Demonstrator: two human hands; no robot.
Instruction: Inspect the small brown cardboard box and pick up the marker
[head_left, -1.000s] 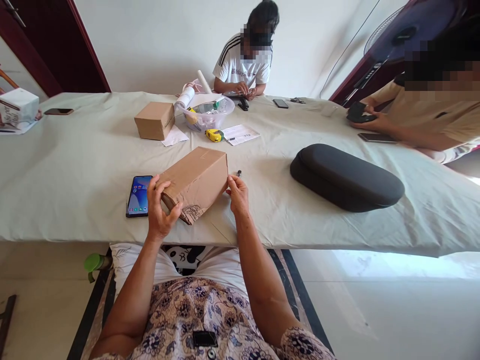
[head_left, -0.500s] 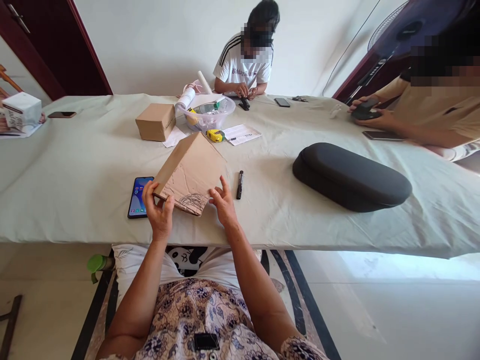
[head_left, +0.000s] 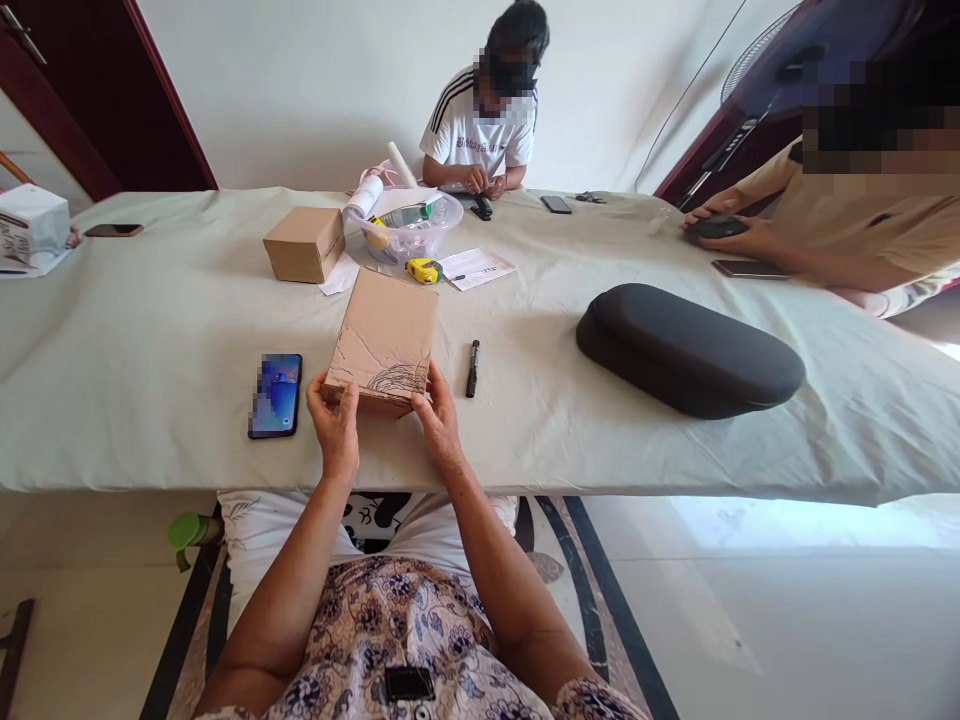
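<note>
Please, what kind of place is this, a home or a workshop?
Probably a room in a home used for shared work: one long table under a cloth, a standing fan in the corner, tiled floor. Both hands hold a cardboard box.

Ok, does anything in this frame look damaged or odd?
Yes: the brown cardboard box gripped by the left hand and right hand has creased, scuffed cardboard and a dark scribble near its front edge. Nothing else stands out.

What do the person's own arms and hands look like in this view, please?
Both arms are bare to above the elbow. The left hand and right hand carry no gloves, rings or watch that I can see. The garment has short sleeves, with a dark floral print on pale cloth.
</note>
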